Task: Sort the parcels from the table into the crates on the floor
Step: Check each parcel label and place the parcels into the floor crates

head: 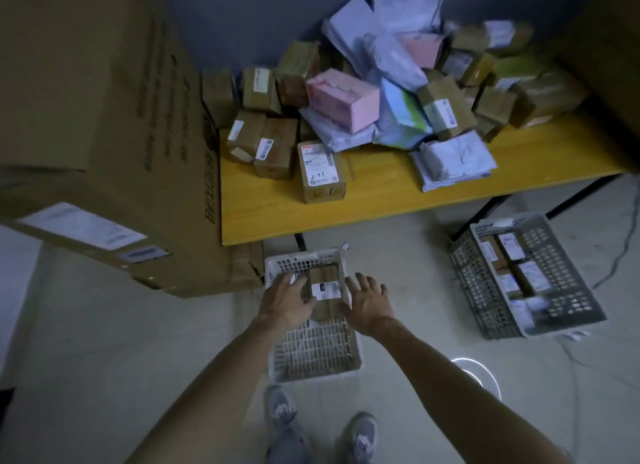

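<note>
Our view is dim and bluish, bent at its edges; parcels (pixel 498 37) at the far right corner of the bench (pixel 381 200) are blurred.

Arms bare along all visible length. Left forearm (pixel 214 366) at 7 o'clock, right forearm (pixel 450 370) at 5 o'clock. Left hand (pixel 287 299) and right hand (pixel 369 302) bare.

Footwear at 6 o'clock: left sneaker (pixel 282 413), right sneaker (pixel 362 432). Grey uppers, paler grey patches over toe and sides, rounded toes. Lace area blurred.

Trouser hems (pixel 282 453) at frame's bottom edge, dull grey-blue, lying over sneaker tops. Fabric type unclear. Dim light, stitching and logos unreadable.
</note>
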